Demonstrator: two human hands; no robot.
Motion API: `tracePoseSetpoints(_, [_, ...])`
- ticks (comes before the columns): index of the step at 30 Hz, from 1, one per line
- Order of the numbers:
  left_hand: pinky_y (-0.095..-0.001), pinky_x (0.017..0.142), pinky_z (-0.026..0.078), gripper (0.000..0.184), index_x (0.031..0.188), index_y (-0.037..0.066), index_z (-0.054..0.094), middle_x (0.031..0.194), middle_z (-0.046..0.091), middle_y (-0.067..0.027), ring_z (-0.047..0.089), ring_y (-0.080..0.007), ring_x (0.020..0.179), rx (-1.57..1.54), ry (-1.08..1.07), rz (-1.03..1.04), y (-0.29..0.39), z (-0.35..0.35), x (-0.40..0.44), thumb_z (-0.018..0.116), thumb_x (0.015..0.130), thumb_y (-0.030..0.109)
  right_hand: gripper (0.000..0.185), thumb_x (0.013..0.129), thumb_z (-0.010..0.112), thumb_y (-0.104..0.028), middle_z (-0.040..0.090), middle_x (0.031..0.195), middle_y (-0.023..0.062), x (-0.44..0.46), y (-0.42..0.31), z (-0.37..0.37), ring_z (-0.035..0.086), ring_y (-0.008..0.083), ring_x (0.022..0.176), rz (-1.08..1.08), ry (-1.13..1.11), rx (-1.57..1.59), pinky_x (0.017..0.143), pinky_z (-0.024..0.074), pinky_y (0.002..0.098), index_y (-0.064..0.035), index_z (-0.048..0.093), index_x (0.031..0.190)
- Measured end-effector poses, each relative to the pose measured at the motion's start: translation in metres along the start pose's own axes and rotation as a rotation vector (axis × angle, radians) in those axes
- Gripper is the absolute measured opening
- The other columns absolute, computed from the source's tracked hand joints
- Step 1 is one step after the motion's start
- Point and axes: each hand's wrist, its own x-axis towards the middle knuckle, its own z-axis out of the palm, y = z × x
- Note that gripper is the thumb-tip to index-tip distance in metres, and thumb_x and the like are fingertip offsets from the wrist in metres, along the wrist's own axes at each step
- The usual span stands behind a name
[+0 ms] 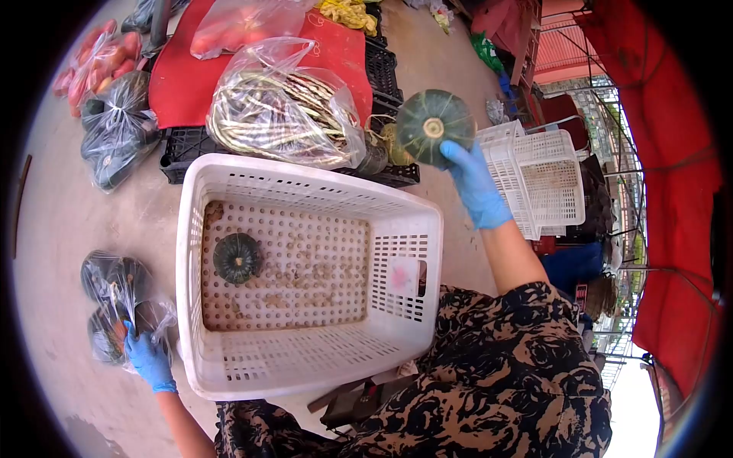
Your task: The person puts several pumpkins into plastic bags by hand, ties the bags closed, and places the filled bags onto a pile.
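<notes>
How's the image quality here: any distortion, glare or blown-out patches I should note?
Head view: strong wide-angle distortion, with black corners and the red canopy curving along the right edge; head view: glare streaks on the clear bag of long beans; head view: a washed-out white patch at lower right; head view: the raised pumpkin and white crate remain readable.

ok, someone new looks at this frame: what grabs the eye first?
Probably the big white crate mid-frame, with a single dark pumpkin on its floor. Next, the streaked green pumpkin held in the blue-gloved right hand, up and right of the crate. Then the clear bag of long beans by the red sheet at the top.
</notes>
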Motion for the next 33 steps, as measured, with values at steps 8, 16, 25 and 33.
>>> tracePoseSetpoints(8, [-0.0404, 0.089, 0.037, 0.021, 0.078, 0.001, 0.055, 0.117, 0.049, -0.0184, 0.044, -0.0360, 0.105, -0.001, 0.046, 0.029, 0.008, -0.001, 0.005, 0.063, 0.059, -0.001, 0.065, 0.060, 0.072, -0.021, 0.052, 0.106, 0.0144, 0.148, 0.087, -0.063, 0.056, 0.0274, 0.088, -0.368, 0.205, -1.379, 0.073, 0.0445, 0.0390, -0.0059, 0.040, 0.115])
tracePoseSetpoints(16, [-0.0411, 0.091, 0.034, 0.014, 0.078, 0.000, 0.055, 0.117, 0.050, -0.0188, 0.042, -0.0371, 0.106, 0.048, -0.021, -0.001, 0.016, 0.000, 0.009, 0.061, 0.067, 0.005, 0.068, 0.065, 0.069, -0.016, 0.047, 0.116, 0.0113, 0.213, 0.155, -0.021, 0.053, 0.0297, 0.095, -0.330, -0.209, -1.599, 0.080, 0.0431, 0.0408, -0.0121, 0.036, 0.125])
tracePoseSetpoints(25, [-0.0427, 0.089, 0.037, 0.015, 0.084, 0.002, 0.057, 0.114, 0.050, -0.0201, 0.045, -0.0377, 0.105, 0.043, 0.044, 0.101, 0.021, -0.008, 0.011, 0.056, 0.069, 0.002, 0.023, 0.074, 0.058, -0.009, 0.058, 0.085, 0.0107, 0.046, 0.046, 0.044, 0.055, 0.0269, 0.073, -0.847, -0.080, -0.863, 0.074, 0.0441, 0.0357, -0.0058, 0.057, 0.097])
tracePoseSetpoints(33, [-0.0404, 0.084, 0.041, 0.018, 0.080, 0.004, 0.057, 0.118, 0.049, -0.0169, 0.048, -0.0348, 0.100, 0.014, 0.018, 0.008, 0.009, -0.024, -0.001, 0.059, 0.062, -0.001, 0.067, 0.069, 0.069, -0.026, 0.037, 0.123, 0.0146, -0.064, 0.163, 0.213, 0.037, 0.0349, 0.111, -0.620, -0.693, -1.016, 0.090, 0.0332, 0.0479, -0.0121, 0.038, 0.127])
